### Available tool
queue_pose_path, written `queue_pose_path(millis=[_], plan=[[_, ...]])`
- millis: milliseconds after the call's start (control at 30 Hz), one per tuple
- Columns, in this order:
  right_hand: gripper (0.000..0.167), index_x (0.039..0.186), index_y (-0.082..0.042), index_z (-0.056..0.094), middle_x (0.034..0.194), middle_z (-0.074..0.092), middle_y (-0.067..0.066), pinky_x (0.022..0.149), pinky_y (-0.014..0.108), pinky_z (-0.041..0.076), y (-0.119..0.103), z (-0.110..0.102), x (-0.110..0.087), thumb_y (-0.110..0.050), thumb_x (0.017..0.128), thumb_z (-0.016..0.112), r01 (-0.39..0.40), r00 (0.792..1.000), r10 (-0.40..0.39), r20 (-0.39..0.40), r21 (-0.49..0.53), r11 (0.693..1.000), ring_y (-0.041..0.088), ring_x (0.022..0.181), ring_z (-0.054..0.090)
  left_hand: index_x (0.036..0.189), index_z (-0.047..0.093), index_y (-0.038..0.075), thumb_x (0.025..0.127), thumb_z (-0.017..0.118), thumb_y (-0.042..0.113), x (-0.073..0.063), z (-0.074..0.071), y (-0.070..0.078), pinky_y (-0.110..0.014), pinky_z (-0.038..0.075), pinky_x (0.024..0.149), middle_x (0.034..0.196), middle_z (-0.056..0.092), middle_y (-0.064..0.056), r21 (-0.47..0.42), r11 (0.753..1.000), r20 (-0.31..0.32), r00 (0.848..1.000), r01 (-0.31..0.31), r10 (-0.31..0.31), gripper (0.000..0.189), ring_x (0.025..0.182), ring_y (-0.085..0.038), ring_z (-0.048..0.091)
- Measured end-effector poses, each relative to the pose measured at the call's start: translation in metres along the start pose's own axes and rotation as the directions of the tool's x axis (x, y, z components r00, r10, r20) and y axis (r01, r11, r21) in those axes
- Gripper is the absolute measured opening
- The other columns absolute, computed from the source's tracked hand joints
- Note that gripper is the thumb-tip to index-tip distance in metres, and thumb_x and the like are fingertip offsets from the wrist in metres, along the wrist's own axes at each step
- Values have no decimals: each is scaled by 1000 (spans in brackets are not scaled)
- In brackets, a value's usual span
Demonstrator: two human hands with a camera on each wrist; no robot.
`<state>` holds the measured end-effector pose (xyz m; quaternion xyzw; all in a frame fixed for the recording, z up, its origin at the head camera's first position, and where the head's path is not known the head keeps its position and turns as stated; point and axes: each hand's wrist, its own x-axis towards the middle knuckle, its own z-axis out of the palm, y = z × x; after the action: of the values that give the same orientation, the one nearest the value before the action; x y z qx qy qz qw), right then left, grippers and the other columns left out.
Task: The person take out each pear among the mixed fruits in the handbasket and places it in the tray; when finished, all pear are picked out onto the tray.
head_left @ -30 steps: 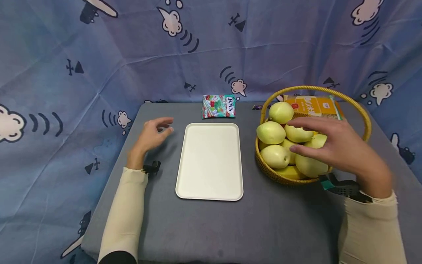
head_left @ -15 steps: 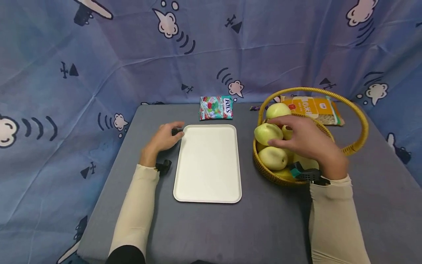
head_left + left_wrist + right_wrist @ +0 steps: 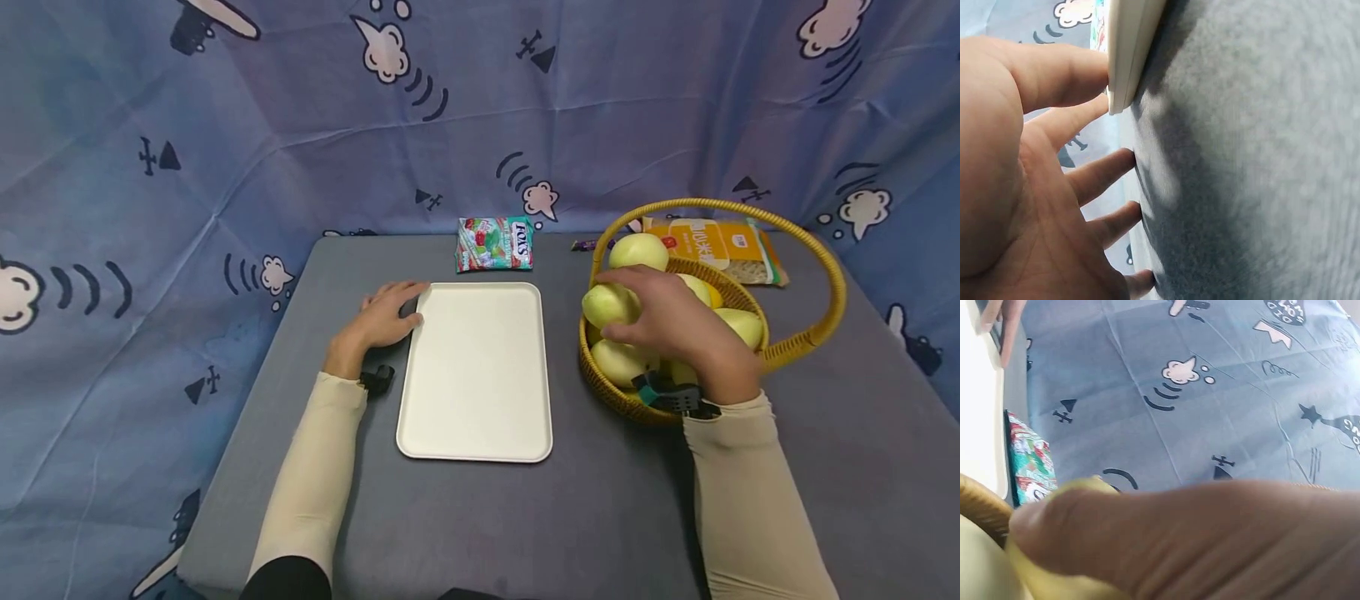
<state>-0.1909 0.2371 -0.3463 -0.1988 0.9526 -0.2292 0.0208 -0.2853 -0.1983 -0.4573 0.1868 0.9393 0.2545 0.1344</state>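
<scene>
My right hand (image 3: pixel 667 321) is over the yellow wicker basket (image 3: pixel 802 337), its thumb and fingers curled round a pale green pear (image 3: pixel 606 305) on the left of the pile. In the right wrist view the thumb (image 3: pixel 1079 531) lies across the yellowish fruit, and most of that hand is out of sight. My left hand (image 3: pixel 381 321) is at the upper left corner of the white tray (image 3: pixel 476 375). Seen from the left wrist, the thumb and index finger touch the tray's rim (image 3: pixel 1124 56), while the other fingers reach down to the grey cloth, spread apart.
Several more pale green pears, one at the back (image 3: pixel 639 251), fill the basket, whose tall handle (image 3: pixel 697 202) arches overhead. Behind it lies an orange grain bag (image 3: pixel 720 246). A green candy bag (image 3: pixel 495 243) and a small purple wrapper (image 3: pixel 583 246) lie near the patterned curtain (image 3: pixel 360 167).
My right hand has moved left over the basket and taken hold of a pear. The left hand has come right, from beside the tray to its upper left edge.
</scene>
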Motion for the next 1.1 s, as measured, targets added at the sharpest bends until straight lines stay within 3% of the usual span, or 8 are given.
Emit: queue_pose_path(millis=[267,567,767,900,1033,1100], plan=[[68,148,-2,64,140,65,29,101,64,52,-4,2,2,-8,83,85,-13,1000,13,-5,-42,999,44,118,63,175,33,29,114,56,31,-4,-2,-5,-80,-6,129,185,16,-15,-40,998,35,998,49,-48,65,171,-46,3],[66,148,-7,66,137,71,19,98,59,54,-5,-7,-6,-17,88,90,-28,999,28,-19,-4,1000,36,112,65,175,34,31,113,58,34,-4,-4,-8,-80,-10,127,185,15,-12,-59,996,41,997,63,-61,67,172,-44,0],[66,146,-11,67,130,73,12,92,55,58,-14,-13,-14,-21,87,94,48,995,-45,-88,30,998,31,105,68,175,32,31,114,58,35,-5,-6,-9,-82,-13,125,185,13,-12,-61,995,54,996,73,-70,67,172,-44,-2],[65,144,-15,68,127,74,5,86,45,58,-23,-13,-13,-21,85,95,122,982,-117,-148,27,992,23,98,67,175,31,31,115,57,36,-5,-7,-7,-83,-12,125,185,13,-13,-55,996,55,996,73,-70,67,172,-44,-2],[64,143,-16,69,134,73,2,92,29,58,-32,-10,-9,-20,86,96,162,971,-145,-190,76,984,19,105,69,176,30,33,115,57,36,-5,-8,-4,-84,-10,125,186,13,-11,-40,996,62,995,85,-83,66,172,-43,-1],[64,144,-16,69,136,72,3,96,32,60,-37,-8,-4,-21,86,96,168,969,-143,-201,114,979,20,109,69,176,29,34,115,56,36,-5,-7,-3,-84,-10,125,186,13,-11,-30,995,70,993,94,-92,66,172,-43,-1]])
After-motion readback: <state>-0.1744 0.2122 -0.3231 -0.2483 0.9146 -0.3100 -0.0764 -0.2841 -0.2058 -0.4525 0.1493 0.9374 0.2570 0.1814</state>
